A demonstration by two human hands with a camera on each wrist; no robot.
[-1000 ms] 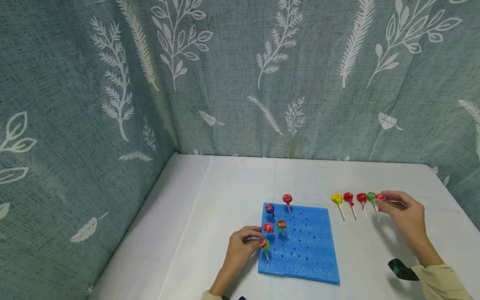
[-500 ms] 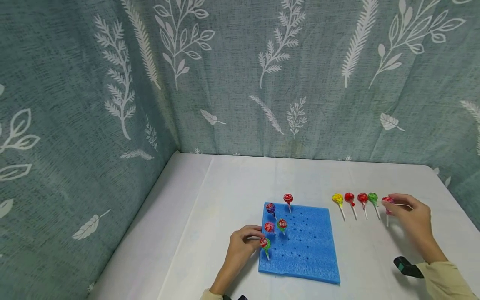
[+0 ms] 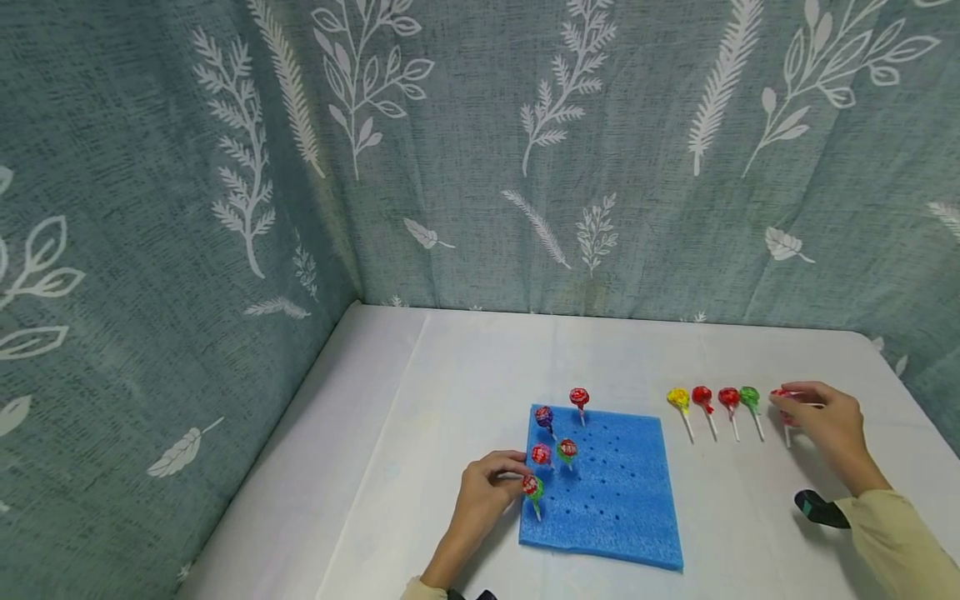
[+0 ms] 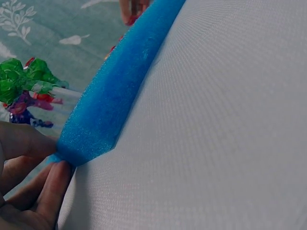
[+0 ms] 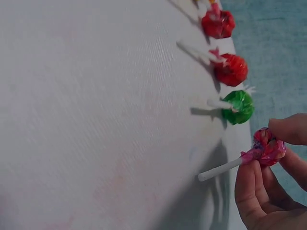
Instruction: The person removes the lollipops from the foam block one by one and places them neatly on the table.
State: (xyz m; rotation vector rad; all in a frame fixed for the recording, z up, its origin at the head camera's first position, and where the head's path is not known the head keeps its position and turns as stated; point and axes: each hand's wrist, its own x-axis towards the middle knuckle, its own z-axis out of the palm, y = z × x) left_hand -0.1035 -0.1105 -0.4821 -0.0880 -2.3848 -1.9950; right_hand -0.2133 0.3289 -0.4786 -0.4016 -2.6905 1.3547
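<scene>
My right hand (image 3: pixel 828 423) pinches a pink-and-red wrapped lollipop (image 5: pixel 268 147) by its head; in the right wrist view its white stick points left. Beside it on the table lie a green lollipop (image 3: pixel 749 397), two red lollipops (image 3: pixel 728 398) and a yellow lollipop (image 3: pixel 678 399). My left hand (image 3: pixel 486 493) grips the left edge of a blue foam block (image 3: pixel 630 521) dotted with holes. Several lollipops stand in the block's left part, among them a red-and-green one (image 3: pixel 532 486) close to my left fingers and a purple one (image 3: pixel 544 415).
A white cloth (image 3: pixel 420 400) covers the table. Green curtains (image 3: pixel 450 167) with white leaf prints hang behind it and along the left side. A black wrist device (image 3: pixel 819 508) shows at my right sleeve.
My right hand has moved right with the pink-and-red lollipop, away from the green one, widening the gap between them. The left hand stays at the foam block's edge.
</scene>
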